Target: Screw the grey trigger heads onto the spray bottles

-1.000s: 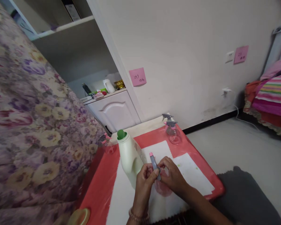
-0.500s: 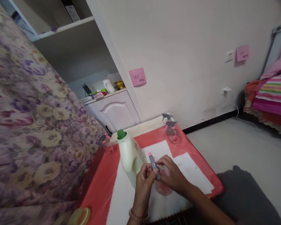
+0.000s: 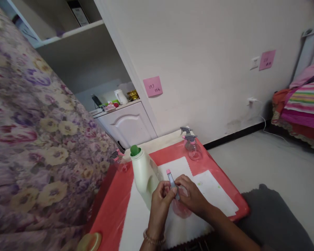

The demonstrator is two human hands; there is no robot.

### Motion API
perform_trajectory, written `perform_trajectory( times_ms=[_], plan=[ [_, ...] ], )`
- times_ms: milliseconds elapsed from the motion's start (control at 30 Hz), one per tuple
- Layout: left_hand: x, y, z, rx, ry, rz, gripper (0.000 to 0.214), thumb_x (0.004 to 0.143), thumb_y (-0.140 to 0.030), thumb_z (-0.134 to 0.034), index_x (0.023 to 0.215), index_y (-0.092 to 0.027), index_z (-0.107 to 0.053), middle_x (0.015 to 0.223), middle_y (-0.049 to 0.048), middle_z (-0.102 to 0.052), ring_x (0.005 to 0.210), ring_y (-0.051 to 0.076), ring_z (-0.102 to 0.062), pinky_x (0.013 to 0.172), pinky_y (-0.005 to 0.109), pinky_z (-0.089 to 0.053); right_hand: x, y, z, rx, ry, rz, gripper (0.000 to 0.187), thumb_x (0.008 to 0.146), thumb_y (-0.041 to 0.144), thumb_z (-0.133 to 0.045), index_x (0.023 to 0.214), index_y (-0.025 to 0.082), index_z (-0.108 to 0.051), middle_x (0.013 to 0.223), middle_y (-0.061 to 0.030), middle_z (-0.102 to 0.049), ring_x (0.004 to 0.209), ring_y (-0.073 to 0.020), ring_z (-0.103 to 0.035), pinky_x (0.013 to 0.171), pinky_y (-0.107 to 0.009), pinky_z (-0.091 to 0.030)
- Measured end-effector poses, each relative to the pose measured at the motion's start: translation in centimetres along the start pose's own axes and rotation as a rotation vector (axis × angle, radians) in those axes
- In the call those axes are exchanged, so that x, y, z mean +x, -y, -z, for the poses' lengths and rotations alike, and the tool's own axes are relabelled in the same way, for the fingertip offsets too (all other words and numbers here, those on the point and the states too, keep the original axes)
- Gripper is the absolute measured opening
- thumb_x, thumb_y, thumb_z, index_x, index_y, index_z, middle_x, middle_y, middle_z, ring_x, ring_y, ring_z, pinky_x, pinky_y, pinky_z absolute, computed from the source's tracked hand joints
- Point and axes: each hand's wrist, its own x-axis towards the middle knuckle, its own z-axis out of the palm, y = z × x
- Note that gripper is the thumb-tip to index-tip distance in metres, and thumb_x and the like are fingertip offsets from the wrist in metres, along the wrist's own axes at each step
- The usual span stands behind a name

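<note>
Both my hands meet over a small pink spray bottle [image 3: 180,208] standing on a white cloth [image 3: 217,195] on the red table [image 3: 115,205]. My left hand [image 3: 161,200] pinches the grey spray head [image 3: 172,182] with its pink nozzle tip. My right hand [image 3: 192,196] wraps round the bottle's neck from the right, fingers closed. A tall white jug with a green cap [image 3: 142,174] stands just left of my hands, almost touching them.
Two more pink spray bottles stand on the table, one at the far right corner [image 3: 191,146] and one at the left edge [image 3: 119,161]. A floral sofa [image 3: 42,139] lies to the left. A yellow lid [image 3: 90,241] sits at the near left.
The hands keep their grip on the spray head and bottle with only slight shifts. The view has drifted a little.
</note>
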Motion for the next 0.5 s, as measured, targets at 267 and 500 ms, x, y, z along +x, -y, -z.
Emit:
perform_trajectory(
  times_ms=[267, 500],
  plan=[
    [-0.2, -1.0, 0.0, -0.041, 0.029, 0.012, 0.031, 0.071, -0.042, -0.074, 0.08, -0.016, -0.06, 0.064, -0.006, -0.044, 0.06, 0.009, -0.037, 0.057, 0.02, -0.03, 1.1, 1.4, 1.8, -0.028, 0.228, -0.007, 0.022, 0.072, 0.003, -0.049, 0.082, 0.022, -0.05, 0.087, -0.0013, -0.053, 0.086, -0.0199, -0.049, 0.077, -0.033, -0.04],
    [0.2, -0.6, 0.2, -0.015, 0.042, 0.011, 0.033, 0.068, -0.045, -0.075, 0.078, -0.017, -0.061, 0.065, -0.0043, -0.049, 0.06, 0.01, -0.041, 0.056, 0.021, -0.032, 1.4, 1.0, 1.9, -0.085, 0.191, -0.028, 0.018, 0.072, 0.007, -0.055, 0.081, 0.022, -0.051, 0.085, -0.0001, -0.053, 0.083, -0.0195, -0.05, 0.075, -0.031, -0.04]
  ],
)
